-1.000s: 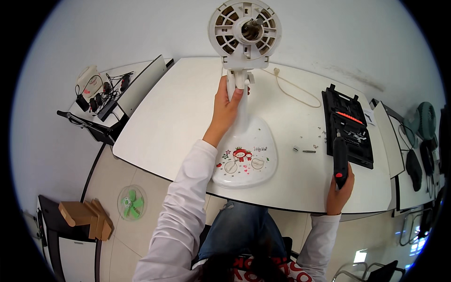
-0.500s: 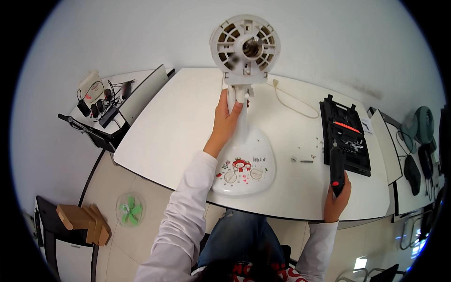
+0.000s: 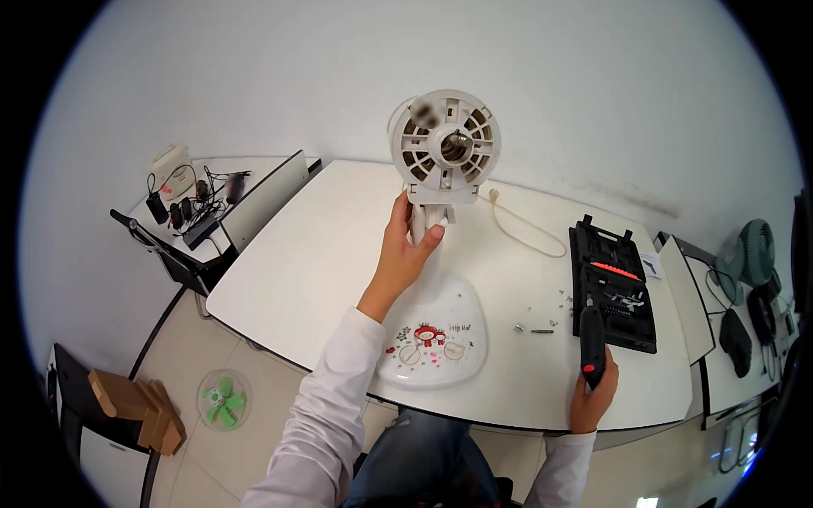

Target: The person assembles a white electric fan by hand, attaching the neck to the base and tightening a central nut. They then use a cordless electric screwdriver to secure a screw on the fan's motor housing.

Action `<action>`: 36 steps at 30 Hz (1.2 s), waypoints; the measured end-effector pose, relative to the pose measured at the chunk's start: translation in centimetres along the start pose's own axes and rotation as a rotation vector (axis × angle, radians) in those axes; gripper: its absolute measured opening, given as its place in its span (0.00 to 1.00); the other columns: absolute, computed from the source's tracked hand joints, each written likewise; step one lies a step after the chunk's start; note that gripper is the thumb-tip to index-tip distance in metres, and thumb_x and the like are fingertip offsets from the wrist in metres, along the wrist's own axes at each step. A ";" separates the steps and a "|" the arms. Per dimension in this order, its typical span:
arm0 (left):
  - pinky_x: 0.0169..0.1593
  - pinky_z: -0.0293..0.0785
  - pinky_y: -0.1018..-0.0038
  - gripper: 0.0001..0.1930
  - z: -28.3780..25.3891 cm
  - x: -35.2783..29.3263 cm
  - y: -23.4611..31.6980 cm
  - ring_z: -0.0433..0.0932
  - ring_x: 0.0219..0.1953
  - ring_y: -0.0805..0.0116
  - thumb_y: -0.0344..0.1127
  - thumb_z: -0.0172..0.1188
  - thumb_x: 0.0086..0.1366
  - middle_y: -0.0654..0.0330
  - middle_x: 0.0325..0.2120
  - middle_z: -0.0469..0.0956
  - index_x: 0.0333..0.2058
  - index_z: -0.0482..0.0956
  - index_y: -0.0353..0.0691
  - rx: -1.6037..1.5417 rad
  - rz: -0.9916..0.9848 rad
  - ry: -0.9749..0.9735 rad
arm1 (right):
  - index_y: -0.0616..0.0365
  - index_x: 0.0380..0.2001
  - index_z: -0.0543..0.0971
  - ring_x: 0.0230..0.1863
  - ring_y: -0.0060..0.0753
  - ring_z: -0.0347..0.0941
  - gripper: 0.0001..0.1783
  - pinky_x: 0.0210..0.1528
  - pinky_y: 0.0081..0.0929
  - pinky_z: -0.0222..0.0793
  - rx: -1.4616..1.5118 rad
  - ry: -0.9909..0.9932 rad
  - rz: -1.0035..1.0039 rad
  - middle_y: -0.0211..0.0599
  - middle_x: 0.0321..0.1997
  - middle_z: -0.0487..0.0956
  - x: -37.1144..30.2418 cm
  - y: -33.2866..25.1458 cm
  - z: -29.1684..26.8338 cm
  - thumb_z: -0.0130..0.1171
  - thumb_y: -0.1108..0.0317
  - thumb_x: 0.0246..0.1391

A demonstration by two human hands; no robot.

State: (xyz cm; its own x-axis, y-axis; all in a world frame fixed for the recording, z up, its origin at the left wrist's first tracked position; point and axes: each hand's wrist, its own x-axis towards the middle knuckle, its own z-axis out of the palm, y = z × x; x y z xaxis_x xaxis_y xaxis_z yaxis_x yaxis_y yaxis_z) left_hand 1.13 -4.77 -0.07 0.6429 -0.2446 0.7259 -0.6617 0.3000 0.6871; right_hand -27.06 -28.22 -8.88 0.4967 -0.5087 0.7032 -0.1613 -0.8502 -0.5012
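Observation:
A white electric fan [image 3: 430, 345] stands on the table without blades or guard, its round motor housing [image 3: 422, 173] turned toward me with the shaft showing in the middle. My left hand [image 3: 405, 254] is wrapped round the fan's neck just below that housing. The base has red cartoon figures printed on it. At the right, near the table's front edge, my right hand [image 3: 595, 396] is closed round a black cordless screwdriver [image 3: 592, 343] with a red button, its tip pointing away from me. Small screws [image 3: 520, 327] and a loose bit [image 3: 542, 331] lie between the two hands.
Beyond the screwdriver an open black tool case [image 3: 639, 336] holds bits. A pale power cord [image 3: 518, 239] curls behind the fan. Side tables carry cables [image 3: 203, 199] at left and a green fan [image 3: 756, 252] at right. Green fan blades [image 3: 224, 402] and cardboard [image 3: 127, 396] are at lower left.
The whole view has shifted, so the table and things on it sit lower in the picture. Both hands keep their holds on the fan neck and the screwdriver.

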 end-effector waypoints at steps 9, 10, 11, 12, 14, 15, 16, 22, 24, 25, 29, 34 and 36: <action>0.59 0.58 0.71 0.35 -0.2 0.0 1.1 0.65 0.54 0.65 0.49 0.60 0.60 0.53 0.52 0.66 0.57 0.58 0.33 -0.120 -0.158 -0.038 | 0.63 0.54 0.67 0.46 0.47 0.69 0.28 0.50 0.32 0.63 -0.006 0.004 0.007 0.48 0.46 0.72 -0.1 0.4 0.2 0.53 0.84 0.45; 0.58 0.58 0.71 0.35 -0.2 0.0 1.2 0.65 0.54 0.65 0.49 0.60 0.60 0.53 0.52 0.66 0.57 0.58 0.33 -0.138 -0.165 -0.029 | 0.63 0.54 0.67 0.46 0.47 0.69 0.29 0.50 0.33 0.63 -0.010 0.004 0.004 0.48 0.46 0.72 -0.2 0.4 0.2 0.54 0.84 0.45; 0.58 0.59 0.71 0.34 -0.2 0.0 1.4 0.65 0.54 0.66 0.49 0.60 0.60 0.53 0.51 0.67 0.57 0.59 0.32 -0.140 -0.159 -0.026 | 0.63 0.54 0.67 0.46 0.47 0.69 0.29 0.50 0.33 0.63 -0.010 0.001 0.007 0.48 0.46 0.72 -0.1 0.4 0.2 0.54 0.84 0.45; 0.58 0.59 0.71 0.34 -0.1 0.1 1.5 0.66 0.53 0.66 0.49 0.60 0.60 0.53 0.50 0.67 0.56 0.59 0.32 -0.140 -0.154 -0.023 | 0.62 0.54 0.68 0.46 0.47 0.69 0.29 0.50 0.32 0.63 -0.008 -0.002 0.011 0.47 0.46 0.72 -0.1 0.3 0.2 0.54 0.84 0.45; 0.56 0.60 0.72 0.34 -0.2 0.1 1.5 0.66 0.52 0.67 0.49 0.60 0.60 0.54 0.49 0.68 0.56 0.59 0.32 -0.131 -0.158 -0.014 | 0.62 0.54 0.68 0.46 0.47 0.69 0.29 0.50 0.32 0.63 -0.003 -0.005 0.014 0.47 0.46 0.72 -0.1 0.2 0.2 0.54 0.84 0.45; 0.55 0.61 0.73 0.34 -0.1 0.2 1.4 0.67 0.50 0.68 0.49 0.60 0.60 0.54 0.48 0.68 0.55 0.60 0.32 -0.127 -0.168 -0.009 | 0.62 0.54 0.68 0.46 0.47 0.69 0.29 0.50 0.32 0.63 -0.003 -0.003 0.012 0.47 0.46 0.72 -0.1 0.2 0.1 0.54 0.84 0.45; 0.54 0.62 0.74 0.34 -0.1 0.2 1.3 0.68 0.49 0.69 0.50 0.59 0.60 0.55 0.47 0.69 0.55 0.60 0.31 -0.122 -0.177 -0.004 | 0.62 0.54 0.68 0.46 0.47 0.69 0.29 0.50 0.32 0.62 -0.004 -0.002 0.011 0.47 0.46 0.72 -0.1 0.3 0.1 0.54 0.84 0.45; 0.48 0.64 0.79 0.32 0.5 0.8 1.2 0.68 0.42 0.74 0.52 0.56 0.62 0.58 0.43 0.69 0.53 0.62 0.31 -0.154 -0.267 0.068 | 0.62 0.54 0.68 0.46 0.47 0.69 0.28 0.51 0.32 0.62 0.012 -0.002 0.024 0.46 0.46 0.72 -0.1 0.1 0.0 0.53 0.84 0.46; 0.48 0.64 0.78 0.33 0.5 1.0 1.4 0.68 0.42 0.74 0.55 0.56 0.61 0.58 0.42 0.70 0.52 0.63 0.31 -0.140 -0.317 0.082 | 0.62 0.54 0.68 0.46 0.47 0.69 0.28 0.51 0.32 0.62 0.007 -0.005 0.020 0.46 0.46 0.72 0.0 0.1 0.1 0.53 0.83 0.46; 0.48 0.63 0.78 0.33 0.5 1.2 1.5 0.68 0.42 0.75 0.56 0.55 0.61 0.59 0.42 0.70 0.52 0.63 0.32 -0.133 -0.343 0.088 | 0.62 0.54 0.68 0.46 0.47 0.69 0.28 0.51 0.32 0.62 0.005 -0.005 0.018 0.46 0.46 0.72 0.0 0.1 0.1 0.53 0.83 0.46; 0.48 0.63 0.76 0.34 0.7 1.7 2.0 0.68 0.41 0.74 0.60 0.55 0.58 0.59 0.40 0.71 0.48 0.66 0.32 -0.139 -0.434 0.128 | 0.62 0.54 0.68 0.47 0.47 0.69 0.28 0.51 0.32 0.62 0.001 -0.010 0.017 0.47 0.47 0.72 -0.1 0.2 0.1 0.53 0.84 0.46; 0.48 0.63 0.76 0.30 1.2 2.6 3.1 0.70 0.41 0.75 0.62 0.50 0.59 0.63 0.35 0.75 0.42 0.73 0.38 -0.133 -0.589 0.159 | 0.63 0.54 0.67 0.47 0.47 0.69 0.28 0.51 0.32 0.62 -0.010 -0.023 0.027 0.47 0.47 0.72 0.0 0.0 -0.1 0.52 0.84 0.46; 0.43 0.63 0.78 0.29 1.5 2.8 4.1 0.68 0.35 0.76 0.61 0.52 0.59 0.63 0.31 0.73 0.40 0.73 0.36 -0.155 -0.581 0.178 | 0.63 0.53 0.68 0.42 0.48 0.68 0.30 0.46 0.34 0.62 -0.009 0.027 -0.026 0.47 0.43 0.72 0.1 0.3 0.2 0.53 0.85 0.41</action>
State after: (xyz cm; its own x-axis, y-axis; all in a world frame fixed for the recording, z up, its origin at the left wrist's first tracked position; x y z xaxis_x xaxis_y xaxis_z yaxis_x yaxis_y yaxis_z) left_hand -0.41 -5.62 4.80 0.9441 -0.2545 0.2097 -0.1298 0.2976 0.9458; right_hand -26.91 -28.46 -9.08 0.4777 -0.4897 0.7294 -0.1567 -0.8644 -0.4778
